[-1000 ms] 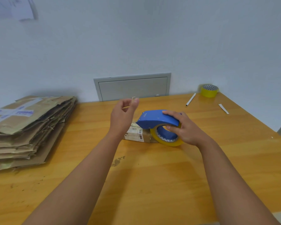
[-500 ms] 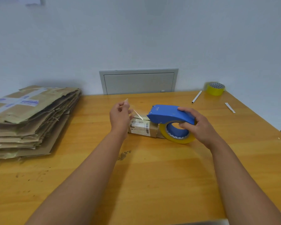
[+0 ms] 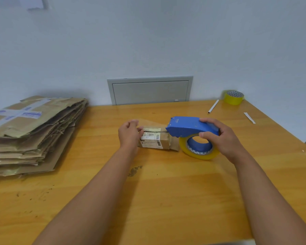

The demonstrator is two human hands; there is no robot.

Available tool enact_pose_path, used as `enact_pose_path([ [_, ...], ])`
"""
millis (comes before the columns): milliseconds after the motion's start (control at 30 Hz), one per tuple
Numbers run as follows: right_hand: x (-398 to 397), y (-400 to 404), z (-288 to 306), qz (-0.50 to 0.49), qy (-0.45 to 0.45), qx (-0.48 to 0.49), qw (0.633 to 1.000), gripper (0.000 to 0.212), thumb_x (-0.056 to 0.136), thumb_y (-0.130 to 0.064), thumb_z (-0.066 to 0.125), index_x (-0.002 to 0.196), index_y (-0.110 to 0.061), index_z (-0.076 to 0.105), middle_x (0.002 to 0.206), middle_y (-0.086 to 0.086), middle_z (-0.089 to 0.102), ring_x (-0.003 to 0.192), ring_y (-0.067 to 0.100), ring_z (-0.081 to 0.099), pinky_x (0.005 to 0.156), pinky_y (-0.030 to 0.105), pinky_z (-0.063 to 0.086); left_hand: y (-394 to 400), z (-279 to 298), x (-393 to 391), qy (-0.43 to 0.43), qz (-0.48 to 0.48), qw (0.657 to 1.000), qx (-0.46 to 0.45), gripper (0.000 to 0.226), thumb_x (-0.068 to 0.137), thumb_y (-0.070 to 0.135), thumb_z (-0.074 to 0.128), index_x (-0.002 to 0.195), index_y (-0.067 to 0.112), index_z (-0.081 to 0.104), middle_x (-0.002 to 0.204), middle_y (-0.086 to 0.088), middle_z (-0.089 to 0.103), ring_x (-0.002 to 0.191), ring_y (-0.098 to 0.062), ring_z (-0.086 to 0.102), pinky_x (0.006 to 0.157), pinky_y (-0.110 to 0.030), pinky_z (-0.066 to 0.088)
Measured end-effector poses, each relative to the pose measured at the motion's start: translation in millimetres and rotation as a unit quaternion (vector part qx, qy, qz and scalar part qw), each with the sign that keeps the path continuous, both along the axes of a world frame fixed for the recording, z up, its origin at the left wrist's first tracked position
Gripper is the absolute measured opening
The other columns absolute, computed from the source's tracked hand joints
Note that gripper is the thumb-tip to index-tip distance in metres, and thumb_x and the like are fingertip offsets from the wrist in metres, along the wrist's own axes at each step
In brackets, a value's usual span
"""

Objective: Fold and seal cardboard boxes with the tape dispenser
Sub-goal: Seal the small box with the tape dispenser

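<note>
A small brown cardboard box (image 3: 163, 143) with a white barcode label lies in the middle of the wooden table (image 3: 166, 191). My right hand (image 3: 221, 137) grips a blue tape dispenser (image 3: 187, 126) holding a yellow tape roll (image 3: 198, 152), its front end over the box's right end. My left hand (image 3: 130, 134) is at the box's left end, fingers curled and pinching the clear tape end against the box.
A stack of flattened cardboard boxes (image 3: 30, 131) fills the table's left side. At the far right corner sit a spare yellow tape roll (image 3: 233, 97), a white stick (image 3: 213, 106) and a white paper strip (image 3: 249, 117). A grey wall panel (image 3: 150, 90) is behind the table.
My left hand came down from above the table to the box's left end with the tape end. The dispenser moved right and lower, toward the box's right end.
</note>
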State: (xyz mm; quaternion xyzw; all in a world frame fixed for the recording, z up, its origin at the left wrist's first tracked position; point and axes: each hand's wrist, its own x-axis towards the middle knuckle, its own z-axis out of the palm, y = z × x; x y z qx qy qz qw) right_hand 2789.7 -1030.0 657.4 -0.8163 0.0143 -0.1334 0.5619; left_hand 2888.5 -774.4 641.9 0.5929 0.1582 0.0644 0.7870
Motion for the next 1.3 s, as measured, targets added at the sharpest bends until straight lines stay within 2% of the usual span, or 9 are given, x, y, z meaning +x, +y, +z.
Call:
enact_pose_path([
  [100, 3, 1, 3, 0.013, 0.010, -0.026, 1.000, 0.038, 0.089, -0.017, 0.070, 0.118, -0.040, 0.064, 0.115, -0.022, 0.055, 0.092, -0.002, 0.057, 0.070, 0.007, 0.043, 0, -3, 3, 0.004, 0.019, 1.000, 0.010, 0.020, 0.102, 0.018, 0.052, 0.087, 0.010, 0.062, 0.091, -0.003, 0.061, 0.086, -0.015, 0.065, 0.079, -0.025, 0.058],
  [200, 7, 3, 3, 0.017, 0.012, -0.045, 0.999, 0.036, 0.090, -0.019, 0.070, 0.117, -0.042, 0.063, 0.120, -0.018, 0.056, 0.101, 0.005, 0.057, 0.077, 0.019, 0.043, 7, -5, 6, -0.002, 0.025, 0.998, 0.059, 0.026, 0.104, 0.026, 0.050, 0.089, 0.010, 0.064, 0.087, -0.002, 0.064, 0.081, -0.013, 0.065, 0.075, -0.023, 0.056],
  [333, 14, 4, 3, 0.017, 0.017, -0.076, 0.997, 0.035, 0.090, -0.023, 0.070, 0.117, -0.044, 0.063, 0.122, -0.009, 0.057, 0.103, 0.014, 0.057, 0.079, 0.028, 0.043, 15, -7, 9, 0.005, 0.008, 0.993, 0.116, 0.028, 0.104, 0.027, 0.049, 0.086, 0.011, 0.064, 0.082, -0.001, 0.066, 0.082, -0.018, 0.067, 0.086, -0.036, 0.058],
  [433, 12, 4, 4, 0.004, 0.014, -0.068, 0.998, 0.034, 0.090, -0.022, 0.068, 0.116, -0.044, 0.062, 0.117, -0.014, 0.056, 0.098, 0.009, 0.056, 0.076, 0.025, 0.042, 18, -8, 9, -0.010, -0.026, 0.982, 0.186, 0.031, 0.105, 0.031, 0.045, 0.087, 0.012, 0.062, 0.081, -0.001, 0.066, 0.084, -0.019, 0.067, 0.090, -0.045, 0.056],
  [667, 5, 0, 3, -0.024, 0.011, -0.031, 0.999, 0.034, 0.092, -0.018, 0.066, 0.118, -0.039, 0.062, 0.110, -0.019, 0.053, 0.088, 0.006, 0.055, 0.074, 0.020, 0.042, 16, -7, 7, -0.039, -0.076, 0.963, 0.255, 0.032, 0.106, 0.029, 0.041, 0.099, 0.001, 0.057, 0.092, -0.011, 0.064, 0.079, -0.017, 0.066, 0.090, -0.054, 0.053],
  [833, 3, -1, 1, -0.012, 0.014, -0.051, 0.999, 0.035, 0.092, -0.017, 0.067, 0.118, -0.040, 0.061, 0.112, -0.016, 0.053, 0.091, 0.009, 0.055, 0.074, 0.022, 0.041, 13, -7, 9, -0.032, -0.067, 0.959, 0.272, 0.027, 0.107, 0.028, 0.038, 0.088, 0.016, 0.054, 0.085, -0.004, 0.066, 0.084, -0.020, 0.067, 0.089, -0.049, 0.054],
  [967, 6, -1, 3, 0.001, 0.020, -0.083, 0.996, 0.035, 0.092, -0.020, 0.067, 0.116, -0.044, 0.060, 0.115, -0.012, 0.052, 0.093, 0.009, 0.054, 0.072, 0.023, 0.041, 14, -7, 9, -0.032, -0.067, 0.958, 0.277, 0.030, 0.105, 0.033, 0.042, 0.093, 0.010, 0.058, 0.083, -0.002, 0.069, 0.085, -0.019, 0.067, 0.087, -0.046, 0.054],
  [1200, 19, 8, 9, 0.020, 0.037, -0.162, 0.986, 0.035, 0.088, -0.030, 0.071, 0.116, -0.047, 0.059, 0.120, 0.000, 0.054, 0.098, 0.013, 0.054, 0.075, 0.028, 0.043, 24, -7, 15, 0.000, -0.060, 0.963, 0.263, 0.026, 0.097, 0.028, 0.059, 0.075, 0.016, 0.054, 0.076, 0.000, 0.068, 0.093, -0.026, 0.068, 0.090, -0.045, 0.053],
  [1300, 23, 10, 12, 0.023, 0.047, -0.181, 0.982, 0.036, 0.087, -0.032, 0.071, 0.118, -0.047, 0.059, 0.118, 0.001, 0.054, 0.099, 0.016, 0.054, 0.075, 0.028, 0.043, 26, -12, 18, 0.024, -0.060, 0.967, 0.248, 0.027, 0.096, 0.027, 0.062, 0.075, 0.014, 0.054, 0.082, -0.004, 0.067, 0.091, -0.029, 0.066, 0.088, -0.045, 0.054],
])
